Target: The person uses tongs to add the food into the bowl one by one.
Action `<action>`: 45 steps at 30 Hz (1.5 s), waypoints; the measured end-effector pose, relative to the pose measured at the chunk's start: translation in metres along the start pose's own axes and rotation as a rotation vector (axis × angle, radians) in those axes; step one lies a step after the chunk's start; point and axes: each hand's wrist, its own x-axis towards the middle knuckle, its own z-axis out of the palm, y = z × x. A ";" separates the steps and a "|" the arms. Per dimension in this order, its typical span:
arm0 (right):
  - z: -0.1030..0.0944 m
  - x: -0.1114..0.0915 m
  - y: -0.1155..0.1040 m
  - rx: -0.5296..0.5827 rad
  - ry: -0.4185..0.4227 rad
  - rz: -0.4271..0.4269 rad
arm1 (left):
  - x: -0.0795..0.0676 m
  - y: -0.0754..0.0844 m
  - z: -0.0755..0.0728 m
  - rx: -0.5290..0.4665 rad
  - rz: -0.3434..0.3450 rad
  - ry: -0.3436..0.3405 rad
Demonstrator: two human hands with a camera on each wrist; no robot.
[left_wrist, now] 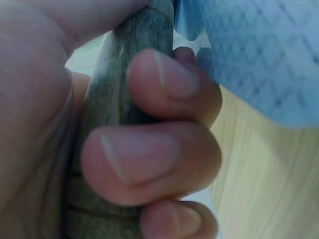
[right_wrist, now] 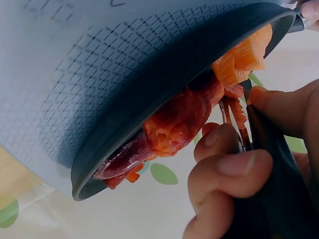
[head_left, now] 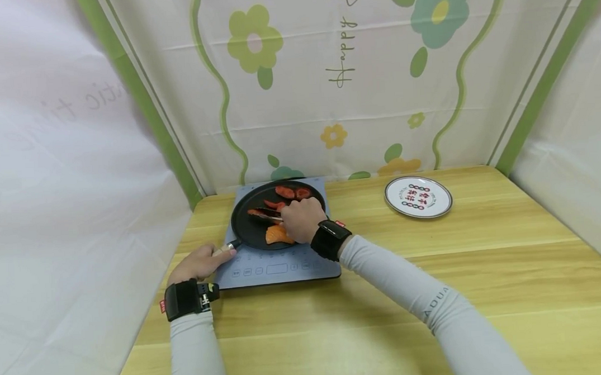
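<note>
A black frying pan [head_left: 246, 229] sits on the induction cooker. My left hand [head_left: 198, 263] grips its wooden handle [left_wrist: 112, 89], the fingers curled round it in the left wrist view. Over the pan, my right hand [head_left: 304, 218] holds tongs with black handles [right_wrist: 279, 184] and metal arms. Their tips reach in among the food; whether they clamp a piece cannot be told. An orange salmon-like chunk [head_left: 277, 235] lies near the pan's front. Dark red, meat-like pieces [right_wrist: 177, 122] lie further back, partly hidden by my right hand in the head view.
The grey induction cooker [head_left: 304, 272] stands on a wooden table [head_left: 377, 318], its control panel toward me. A white plate [head_left: 437, 206] with red print and a dark rim lies to the right. Flower-patterned white cloth [head_left: 297, 109] hangs behind the table and along both sides.
</note>
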 end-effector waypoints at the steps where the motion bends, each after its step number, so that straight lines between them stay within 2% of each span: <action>1: 0.001 0.000 0.000 0.003 0.004 0.001 | 0.000 0.000 0.000 -0.004 0.002 -0.002; 21: -0.002 -0.007 -0.002 0.049 0.002 0.022 | 0.002 -0.002 0.001 -0.025 -0.004 0.000; 28: 0.003 -0.013 0.003 0.059 0.038 0.015 | 0.001 -0.001 0.001 -0.010 -0.008 0.001; 36: -0.008 -0.026 0.009 0.156 -0.013 0.038 | 0.001 0.000 0.001 0.017 -0.007 0.006; 45: -0.013 -0.044 0.013 0.197 0.036 0.036 | 0.001 0.000 0.001 0.019 -0.015 0.007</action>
